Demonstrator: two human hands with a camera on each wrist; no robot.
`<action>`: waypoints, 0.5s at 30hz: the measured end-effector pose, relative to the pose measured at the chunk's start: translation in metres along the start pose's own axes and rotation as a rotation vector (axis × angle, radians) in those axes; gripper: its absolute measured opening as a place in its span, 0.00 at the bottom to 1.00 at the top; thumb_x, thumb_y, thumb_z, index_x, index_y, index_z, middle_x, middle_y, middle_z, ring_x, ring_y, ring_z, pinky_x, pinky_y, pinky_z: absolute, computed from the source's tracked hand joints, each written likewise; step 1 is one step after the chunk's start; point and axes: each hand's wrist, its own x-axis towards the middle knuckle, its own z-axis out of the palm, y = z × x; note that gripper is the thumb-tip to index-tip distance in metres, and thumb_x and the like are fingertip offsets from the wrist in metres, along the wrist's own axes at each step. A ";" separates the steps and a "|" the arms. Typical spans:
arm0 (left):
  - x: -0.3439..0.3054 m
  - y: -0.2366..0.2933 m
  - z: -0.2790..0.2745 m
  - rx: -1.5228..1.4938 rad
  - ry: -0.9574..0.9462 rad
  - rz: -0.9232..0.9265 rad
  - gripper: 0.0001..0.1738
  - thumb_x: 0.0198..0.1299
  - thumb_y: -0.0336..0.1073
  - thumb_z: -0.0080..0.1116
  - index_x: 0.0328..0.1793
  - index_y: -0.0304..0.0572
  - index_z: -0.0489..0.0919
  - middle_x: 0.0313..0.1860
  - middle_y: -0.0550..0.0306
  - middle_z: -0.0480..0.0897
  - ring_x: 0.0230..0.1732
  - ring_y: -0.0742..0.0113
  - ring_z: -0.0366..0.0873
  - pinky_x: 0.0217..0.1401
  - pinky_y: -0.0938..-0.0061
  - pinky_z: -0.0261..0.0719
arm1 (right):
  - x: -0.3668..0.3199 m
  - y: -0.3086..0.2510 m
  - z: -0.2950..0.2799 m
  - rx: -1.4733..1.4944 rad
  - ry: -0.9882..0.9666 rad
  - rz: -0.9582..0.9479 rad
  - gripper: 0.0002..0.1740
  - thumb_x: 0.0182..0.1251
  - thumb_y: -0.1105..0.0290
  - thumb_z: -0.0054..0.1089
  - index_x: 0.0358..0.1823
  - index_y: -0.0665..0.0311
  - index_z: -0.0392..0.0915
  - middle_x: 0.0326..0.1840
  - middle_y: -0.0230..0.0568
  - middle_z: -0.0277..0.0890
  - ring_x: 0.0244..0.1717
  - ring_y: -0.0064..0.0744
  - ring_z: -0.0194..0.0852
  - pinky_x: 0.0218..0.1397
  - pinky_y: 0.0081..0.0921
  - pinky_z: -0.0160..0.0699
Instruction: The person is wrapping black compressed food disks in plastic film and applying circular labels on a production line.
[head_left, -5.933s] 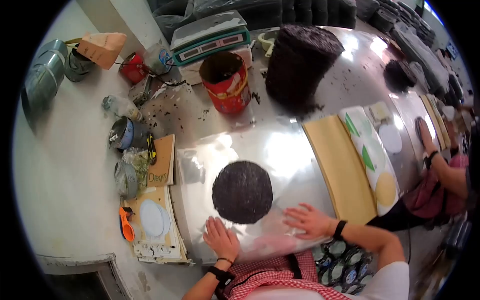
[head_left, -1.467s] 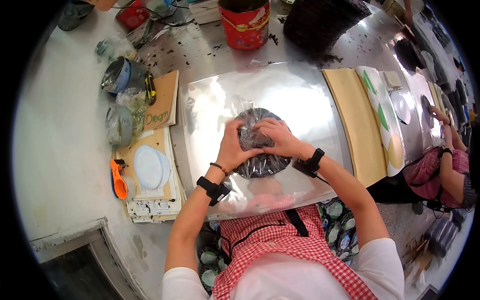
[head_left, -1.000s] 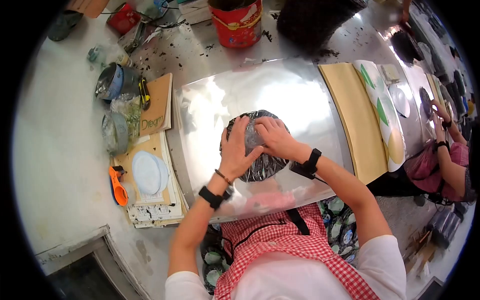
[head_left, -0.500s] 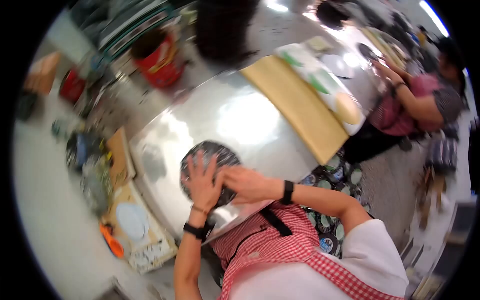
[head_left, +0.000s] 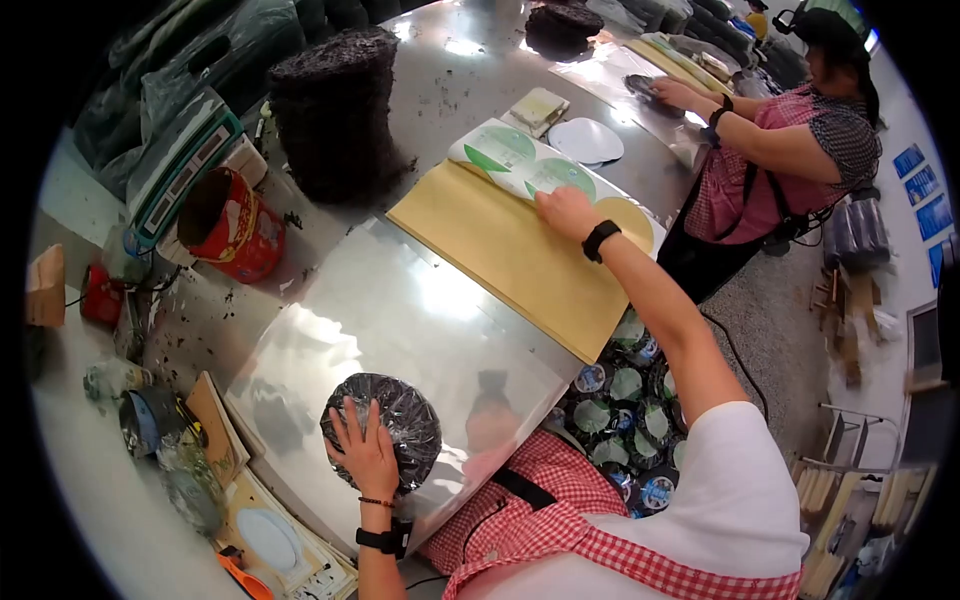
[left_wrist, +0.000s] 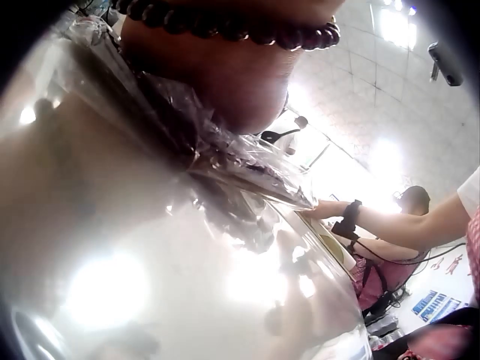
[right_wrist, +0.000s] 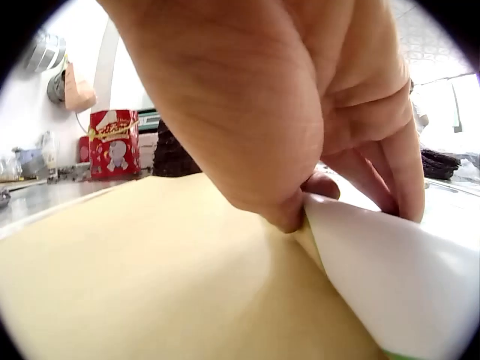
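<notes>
Lower left, the splayed left hand (head_left: 366, 457) seemingly steadies a film-wrapped dark disc (head_left: 412, 428) while, upper middle, the right hand (head_left: 570, 213) pinches a printed sheet (head_left: 550, 170).

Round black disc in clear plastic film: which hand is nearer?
Left: the left hand rests on the disc. The right hand is well apart from it, pinching the edge of a white, green-printed sheet.
</notes>
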 end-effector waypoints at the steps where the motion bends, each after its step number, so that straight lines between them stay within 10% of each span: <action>1: 0.000 -0.001 -0.001 -0.004 0.006 0.005 0.24 0.75 0.47 0.34 0.72 0.63 0.70 0.81 0.58 0.54 0.81 0.48 0.44 0.73 0.34 0.40 | 0.000 0.008 -0.016 0.177 -0.086 -0.010 0.09 0.64 0.68 0.50 0.38 0.65 0.75 0.29 0.52 0.79 0.37 0.53 0.81 0.40 0.47 0.77; 7: 0.000 -0.003 0.001 0.009 0.018 0.007 0.24 0.73 0.46 0.37 0.73 0.65 0.69 0.81 0.55 0.53 0.80 0.46 0.45 0.73 0.36 0.39 | -0.003 0.035 -0.030 0.543 -0.204 0.029 0.29 0.48 0.45 0.70 0.38 0.63 0.75 0.43 0.54 0.75 0.43 0.57 0.73 0.46 0.42 0.74; 10: -0.001 -0.004 0.003 0.013 0.017 0.009 0.24 0.73 0.46 0.37 0.73 0.65 0.69 0.81 0.55 0.53 0.80 0.46 0.45 0.73 0.36 0.39 | -0.005 0.020 -0.017 0.506 -0.095 0.120 0.27 0.48 0.48 0.72 0.37 0.63 0.75 0.46 0.52 0.72 0.46 0.59 0.70 0.50 0.40 0.74; 15: 0.001 -0.004 0.003 0.004 0.029 0.006 0.24 0.73 0.46 0.36 0.73 0.64 0.69 0.81 0.55 0.53 0.80 0.46 0.45 0.74 0.37 0.39 | 0.020 0.058 0.005 1.004 -0.169 0.332 0.18 0.51 0.59 0.67 0.34 0.69 0.83 0.28 0.47 0.82 0.27 0.37 0.80 0.35 0.32 0.79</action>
